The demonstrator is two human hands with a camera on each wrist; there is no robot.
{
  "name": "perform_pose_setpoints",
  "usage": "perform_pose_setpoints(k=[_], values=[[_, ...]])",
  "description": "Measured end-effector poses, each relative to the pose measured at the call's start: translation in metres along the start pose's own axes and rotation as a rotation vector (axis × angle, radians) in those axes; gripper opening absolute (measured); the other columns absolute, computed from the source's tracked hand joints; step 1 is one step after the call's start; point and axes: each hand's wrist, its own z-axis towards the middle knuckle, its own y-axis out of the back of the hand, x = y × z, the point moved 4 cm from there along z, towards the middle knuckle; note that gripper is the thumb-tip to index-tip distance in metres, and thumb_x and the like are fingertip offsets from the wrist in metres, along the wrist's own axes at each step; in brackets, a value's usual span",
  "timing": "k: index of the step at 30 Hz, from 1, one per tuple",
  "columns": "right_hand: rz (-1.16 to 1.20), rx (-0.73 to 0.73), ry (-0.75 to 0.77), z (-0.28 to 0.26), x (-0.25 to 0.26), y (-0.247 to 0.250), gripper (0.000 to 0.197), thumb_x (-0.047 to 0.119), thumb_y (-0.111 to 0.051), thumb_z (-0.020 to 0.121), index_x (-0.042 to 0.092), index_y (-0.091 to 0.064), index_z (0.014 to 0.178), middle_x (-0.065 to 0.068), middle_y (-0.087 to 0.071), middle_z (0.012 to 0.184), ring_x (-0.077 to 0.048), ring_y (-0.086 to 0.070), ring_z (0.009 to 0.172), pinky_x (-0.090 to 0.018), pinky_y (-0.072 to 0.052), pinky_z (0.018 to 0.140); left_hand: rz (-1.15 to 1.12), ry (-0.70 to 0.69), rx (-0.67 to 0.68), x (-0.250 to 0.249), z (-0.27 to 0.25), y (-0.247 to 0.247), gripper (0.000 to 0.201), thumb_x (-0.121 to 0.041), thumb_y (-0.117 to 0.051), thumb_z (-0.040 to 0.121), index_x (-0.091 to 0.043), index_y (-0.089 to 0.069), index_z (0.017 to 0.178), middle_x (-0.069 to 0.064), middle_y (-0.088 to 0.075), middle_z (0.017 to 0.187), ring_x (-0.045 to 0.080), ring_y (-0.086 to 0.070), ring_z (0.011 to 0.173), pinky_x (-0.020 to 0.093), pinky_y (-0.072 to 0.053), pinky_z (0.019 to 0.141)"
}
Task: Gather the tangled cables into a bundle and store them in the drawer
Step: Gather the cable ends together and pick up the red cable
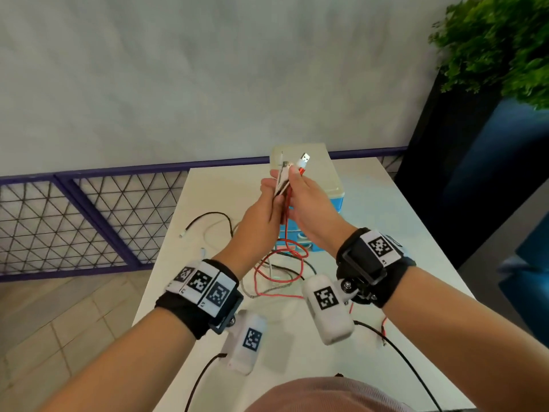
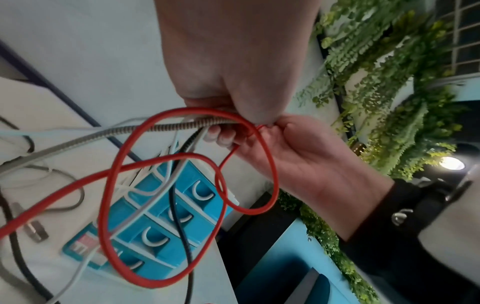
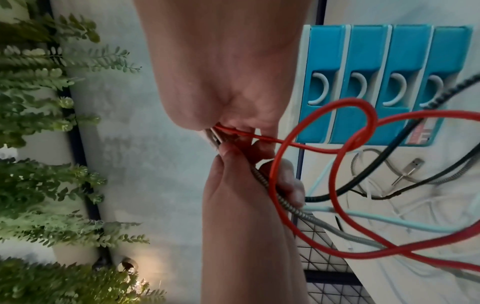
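Above the white table (image 1: pixel 401 233), both hands hold the gathered cable ends together. My left hand (image 1: pixel 274 188) grips the bunch from the left, and my right hand (image 1: pixel 292 179) pinches it from the right. A silver USB plug (image 1: pixel 305 158) sticks up above the fingers. The red cable (image 1: pixel 285 230) hangs down from the grip and loops (image 2: pixel 116 185) over the table. A silver braided cable (image 2: pixel 78 142), a black one (image 3: pixel 405 142) and a light blue one (image 3: pixel 389 224) trail from the same grip. Behind the hands stands the blue drawer unit (image 3: pixel 369 53), its drawers closed.
More black and white cable (image 1: pixel 208 217) lies on the table's left part, with a loose silver plug (image 3: pixel 411 167). A purple mesh railing (image 1: pixel 89 221) runs along the far left. A green plant (image 1: pixel 499 46) and a dark planter stand at the right.
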Motion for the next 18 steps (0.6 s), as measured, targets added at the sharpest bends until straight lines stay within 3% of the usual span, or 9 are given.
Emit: perform_pose_setpoints(k=[2,5,7,9,12,13,15,16,18], values=[[0.107,-0.008,-0.051,0.001,-0.001,0.001,0.043,0.042,-0.029,0.105,0.016,-0.061,0.119,-0.011,-0.069,0.119,-0.021,-0.064,0.112,-0.034,-0.052,0.095,0.041,-0.002,0.024,-0.001,-0.003,-0.001,0.030,-0.033,-0.027,0.103,-0.021,-0.034,0.129,-0.004,-0.056,0.069,0.007,-0.054,0.054,0.028,-0.043,0.051],[0.240,-0.048,-0.151,0.001,-0.002,-0.001,0.045,0.044,-0.032,0.104,0.011,-0.061,0.112,-0.018,-0.067,0.122,-0.032,-0.062,0.118,-0.023,-0.051,0.061,0.160,0.011,0.052,-0.002,-0.011,-0.005,0.039,-0.037,-0.027,0.102,-0.019,-0.023,0.136,0.000,-0.060,0.072,0.018,-0.058,0.057,0.037,-0.047,0.052],[0.307,-0.025,-0.185,-0.001,-0.003,-0.005,0.044,0.048,-0.036,0.101,0.010,-0.058,0.108,-0.018,-0.066,0.121,-0.029,-0.063,0.116,-0.018,-0.044,0.048,0.276,0.032,0.042,-0.003,-0.015,-0.008,0.044,-0.036,-0.027,0.101,-0.017,-0.017,0.139,-0.002,-0.057,0.070,0.015,-0.054,0.055,0.034,-0.042,0.049],[0.222,0.049,-0.173,-0.001,-0.007,-0.008,0.036,0.046,-0.043,0.099,0.013,-0.056,0.107,-0.013,-0.064,0.120,-0.023,-0.060,0.116,-0.017,-0.050,0.061,0.415,0.050,0.036,-0.002,-0.016,-0.007,0.041,-0.032,-0.027,0.102,-0.016,-0.020,0.138,-0.005,-0.050,0.065,0.010,-0.046,0.053,0.029,-0.031,0.046],[-0.030,0.096,-0.124,0.001,-0.017,-0.005,0.025,0.034,-0.045,0.102,0.016,-0.062,0.097,-0.012,-0.064,0.119,-0.025,-0.057,0.121,-0.036,-0.047,0.102,0.488,0.063,0.049,-0.003,-0.016,-0.006,0.035,-0.029,-0.030,0.101,-0.015,-0.030,0.134,-0.001,-0.054,0.069,0.018,-0.051,0.056,0.029,-0.035,0.047],[-0.120,0.074,-0.100,0.002,-0.019,-0.002,0.028,0.034,-0.043,0.103,0.017,-0.064,0.094,-0.013,-0.066,0.119,-0.025,-0.059,0.119,-0.041,-0.044,0.106,0.402,0.061,0.067,-0.005,-0.015,-0.006,0.038,-0.028,-0.031,0.101,-0.016,-0.030,0.137,0.001,-0.058,0.078,0.020,-0.056,0.064,0.028,-0.039,0.049],[-0.247,0.038,-0.048,0.004,-0.019,0.000,0.034,0.036,-0.041,0.103,0.016,-0.065,0.091,-0.011,-0.069,0.116,-0.022,-0.062,0.114,-0.044,-0.043,0.107,0.116,0.105,0.174,-0.005,-0.009,-0.007,0.042,-0.026,-0.035,0.102,-0.019,-0.030,0.142,0.000,-0.059,0.104,0.015,-0.060,0.083,0.012,-0.043,0.056],[-0.255,0.035,-0.022,0.005,-0.017,0.000,0.034,0.036,-0.039,0.103,0.015,-0.064,0.092,-0.009,-0.070,0.115,-0.019,-0.064,0.112,-0.042,-0.043,0.107,0.016,0.160,0.254,-0.004,-0.007,-0.007,0.039,-0.027,-0.036,0.102,-0.019,-0.036,0.139,-0.002,-0.058,0.107,0.011,-0.060,0.086,0.009,-0.043,0.059],[-0.205,0.040,0.043,0.005,-0.009,0.000,0.034,0.035,-0.036,0.105,0.014,-0.058,0.090,-0.009,-0.072,0.113,-0.015,-0.069,0.106,-0.034,-0.046,0.104,-0.044,0.226,0.430,0.002,-0.007,-0.007,0.028,-0.030,-0.039,0.101,-0.015,-0.056,0.117,-0.007,-0.063,0.091,0.001,-0.061,0.076,0.008,-0.039,0.057]])
